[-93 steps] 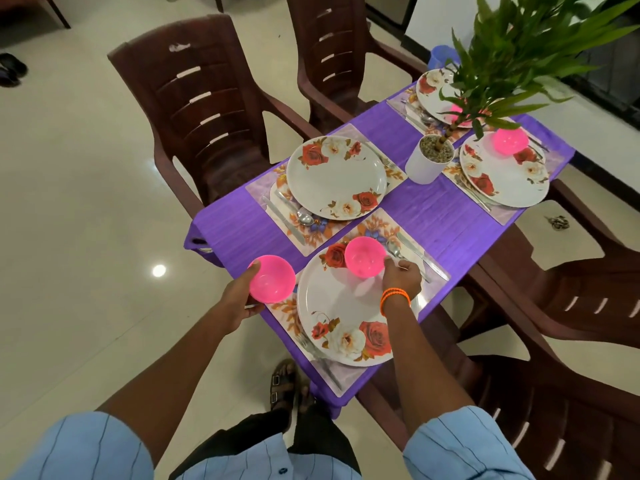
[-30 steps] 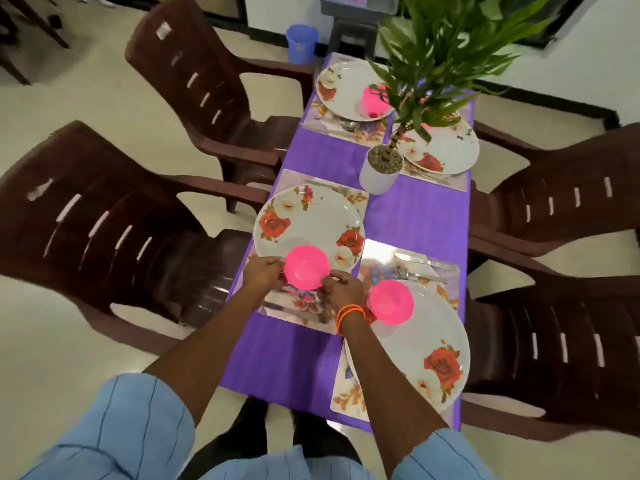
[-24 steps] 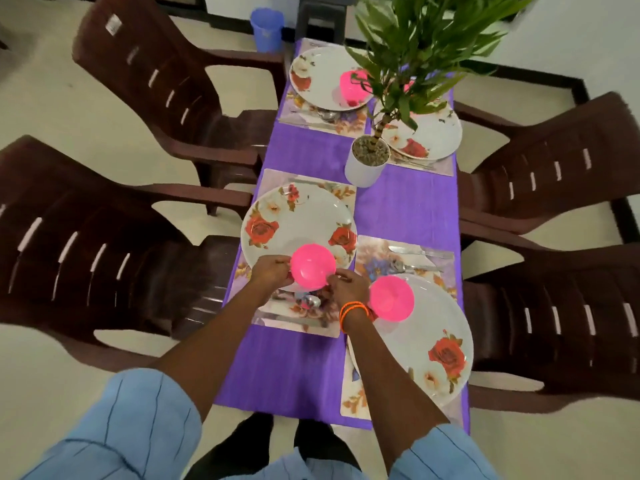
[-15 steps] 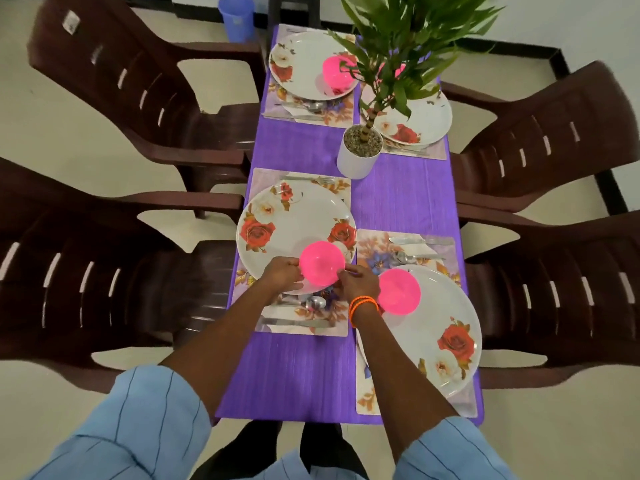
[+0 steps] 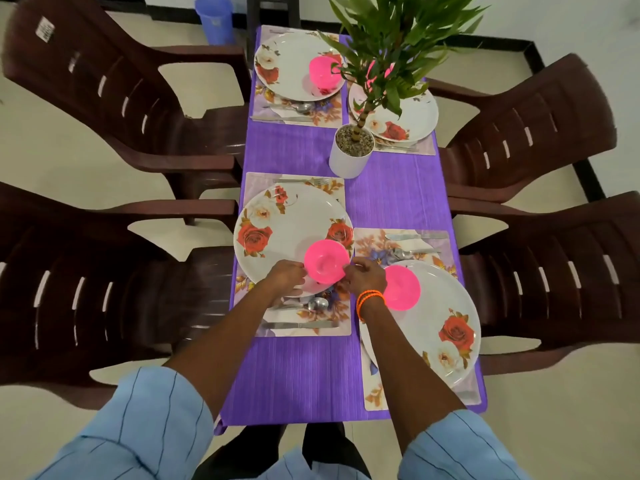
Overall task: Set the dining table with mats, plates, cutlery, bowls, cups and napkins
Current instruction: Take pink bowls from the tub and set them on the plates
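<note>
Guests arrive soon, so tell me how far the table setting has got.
Done: four mats with plates and cutlery, and pink bowls on three plates, like the near right one. In hand: both hands, left and right, set the fourth bowl on the near left plate. Left: cups, napkins.

From my seat it's a lot of colour: ribbed purple tablecloth, white round plates with red and cream roses, hot pink plastic bowls, pale floral place mats with orange leaves and blue flowers. Dark brown slatted plastic chairs, white pot with a green leafy plant, orange bead wristband, light blue pinstriped sleeves.
</note>
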